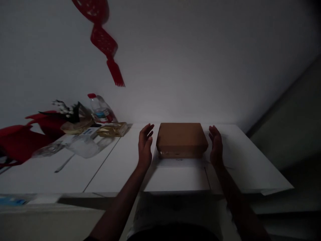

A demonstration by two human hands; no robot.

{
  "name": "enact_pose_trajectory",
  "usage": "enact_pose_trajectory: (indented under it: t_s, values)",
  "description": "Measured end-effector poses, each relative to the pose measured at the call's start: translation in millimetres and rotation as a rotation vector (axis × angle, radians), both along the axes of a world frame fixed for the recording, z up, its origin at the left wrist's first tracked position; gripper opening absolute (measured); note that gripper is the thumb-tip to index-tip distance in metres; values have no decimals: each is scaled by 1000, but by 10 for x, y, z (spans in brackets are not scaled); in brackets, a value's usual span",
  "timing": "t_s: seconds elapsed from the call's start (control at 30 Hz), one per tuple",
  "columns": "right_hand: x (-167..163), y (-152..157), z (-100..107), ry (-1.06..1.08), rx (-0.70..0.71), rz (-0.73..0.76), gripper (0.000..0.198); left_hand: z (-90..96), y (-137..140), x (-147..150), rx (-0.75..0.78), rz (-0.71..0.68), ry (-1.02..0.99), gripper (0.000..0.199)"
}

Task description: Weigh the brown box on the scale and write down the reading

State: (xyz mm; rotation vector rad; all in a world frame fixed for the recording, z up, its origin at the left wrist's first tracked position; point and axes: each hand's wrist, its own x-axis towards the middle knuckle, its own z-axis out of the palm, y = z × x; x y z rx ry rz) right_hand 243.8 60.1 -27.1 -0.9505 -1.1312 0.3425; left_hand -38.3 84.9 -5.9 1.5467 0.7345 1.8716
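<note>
Brown box (182,135) sits on the white table (117,167) btwn my L hand (145,145) & R hand (216,145), long axis approx L-R, just off both palms w/ neither clearly nearer, both hands empty, palms in, fingers loosely curved

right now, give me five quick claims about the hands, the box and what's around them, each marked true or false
1. The brown box sits between the left hand and the right hand. True.
2. A bottle with a red cap is to the left of the box. True.
3. The left hand holds the bottle. False: it is open, beside the box.
4. A red decoration hangs against the wall. True.
5. The right hand is clenched in a fist. False: it is open.
</note>
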Motion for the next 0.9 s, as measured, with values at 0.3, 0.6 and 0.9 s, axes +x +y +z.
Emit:
enact_pose_trajectory:
  t_s: [0.3,0.6,0.9]
  values:
    - [-34,-74,-286,-22,-171,104,79,-444,99,49,-319,-171,-145,73]
    - [-10,-50,-394,-70,-278,95,79,-433,-21,60,-318,-198,47,70]
    - [-29,-39,-458,38,-291,126,79,-445,-37,83,-354,-240,51,63]
